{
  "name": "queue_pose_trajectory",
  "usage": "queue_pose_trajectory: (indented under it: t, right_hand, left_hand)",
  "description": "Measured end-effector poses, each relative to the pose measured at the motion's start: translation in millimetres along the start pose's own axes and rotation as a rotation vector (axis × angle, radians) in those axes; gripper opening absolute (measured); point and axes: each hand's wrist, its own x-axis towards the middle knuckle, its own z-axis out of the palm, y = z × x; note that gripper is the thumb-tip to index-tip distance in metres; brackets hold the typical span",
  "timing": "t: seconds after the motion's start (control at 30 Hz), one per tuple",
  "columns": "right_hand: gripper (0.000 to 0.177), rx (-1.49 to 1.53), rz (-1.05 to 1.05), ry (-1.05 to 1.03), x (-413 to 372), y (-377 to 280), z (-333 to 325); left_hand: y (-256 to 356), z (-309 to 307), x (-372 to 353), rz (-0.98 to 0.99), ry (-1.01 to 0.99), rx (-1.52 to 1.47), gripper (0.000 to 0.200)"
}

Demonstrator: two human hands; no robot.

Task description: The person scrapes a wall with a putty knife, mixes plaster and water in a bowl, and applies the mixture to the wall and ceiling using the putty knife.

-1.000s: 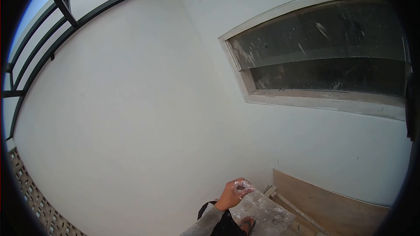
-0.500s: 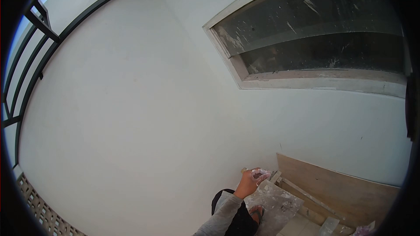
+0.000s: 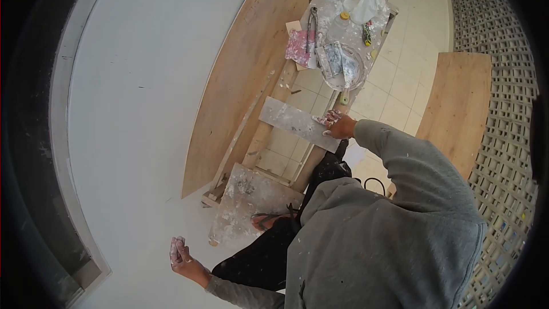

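Note:
My left hand [image 3: 187,264] is raised beside the white wall at the lower left. Its fingers are bent together and smeared with white and pinkish paste; what they hold, if anything, I cannot make out. My right hand [image 3: 338,125] reaches across to the right end of a grey, paste-stained board [image 3: 297,121]. Those fingers are stretched out over the board's surface and are also coated with paste. The board lies across the wooden frame. Beyond it, a round tub [image 3: 355,74] carries wide metal putty blades [image 3: 331,60] and a scraper with a green handle end [image 3: 345,97].
A spattered platform [image 3: 377,8] holds a white plastic bag [image 3: 364,0], a yellow-capped bottle [image 3: 338,23], pliers-like pincers [image 3: 311,28] and a pink-smeared plate [image 3: 298,46]. My foot [image 3: 266,221] is on a lower spattered board [image 3: 234,206]. A lattice wall [image 3: 503,109] stands right.
My view has swung right and down from the wall and window to the platform and my body. My right arm has come into view, its hand at the grey board.

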Motion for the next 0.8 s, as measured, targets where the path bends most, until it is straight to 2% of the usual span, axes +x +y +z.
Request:
queue_pose_trajectory:
  t: [0.07,0.13,0.17,0.2,0.27,0.3,0.33,0.4,0.43,0.5,0.57,0.6,0.63,0.67,0.73,0.77,0.8]
  right_hand:
    - [0.064,0.011,0.001,0.079,7,-13,4]
    - [0.059,0.175,0.104,0.297,3,-28,28]
    - [0.053,0.314,0.226,0.3,-19,-52,5]
    - [0.053,0.314,0.223,0.286,-21,-58,15]
    - [0.044,0.527,0.374,0.602,-17,-64,36]
    - [0.035,0.467,0.38,0.899,-7,-61,58]
    - [0.035,0.462,0.377,0.901,-12,-60,45]
    - [0.037,0.887,0.455,0.578,-37,-57,-3]
    - [0.037,0.878,0.449,0.579,-45,-54,-23]
    - [0.034,0.827,0.468,0.914,-52,-41,-53]
    - [0.035,0.803,0.625,1.025,-45,-12,-74]
    - [0.043,0.661,0.71,1.146,-30,13,-68]
    - [0.054,0.731,0.741,1.119,-29,31,-79]
    - [0.054,0.733,0.742,1.129,-21,47,-83]
    - [0.067,0.515,0.897,1.273,-2,75,-84]
    - [0.067,0.519,0.902,1.279,0,83,-93]
    - [0.072,0.605,0.973,1.197,2,93,-102]
  left_hand:
    - [6,-1,6,-0.014,-0.023,0.022,0.032]
    - [0,-7,10,-0.034,-0.125,0.094,0.03]
    - [-4,-8,12,-0.048,-0.131,0.101,0.03]
    - [-7,-11,13,-0.012,-0.118,0.104,0.028]
    - [-8,-16,14,0.022,-0.096,0.108,0.027]
    - [-6,-15,12,0.059,-0.079,0.121,0.026]
    - [-5,-14,11,0.096,-0.062,0.131,0.026]
    - [-11,-16,10,0.107,-0.072,0.13,0.025]
    - [-14,-18,10,0.115,-0.083,0.135,0.025]
    - [-17,-18,9,0.105,-0.084,0.157,0.024]
    - [-18,-18,7,0.105,-0.09,0.177,0.024]
    - [-17,-17,6,0.063,-0.145,0.197,0.024]
    - [-16,-16,6,0.024,-0.201,0.216,0.023]
    - [-16,-17,8,0.032,-0.201,0.209,0.023]
    - [-17,-19,13,0.046,-0.403,0.481,0.021]
    - [-17,-15,14,0.054,-0.405,0.478,0.021]
    - [-18,-8,11,0.134,-0.416,0.373,0.02]
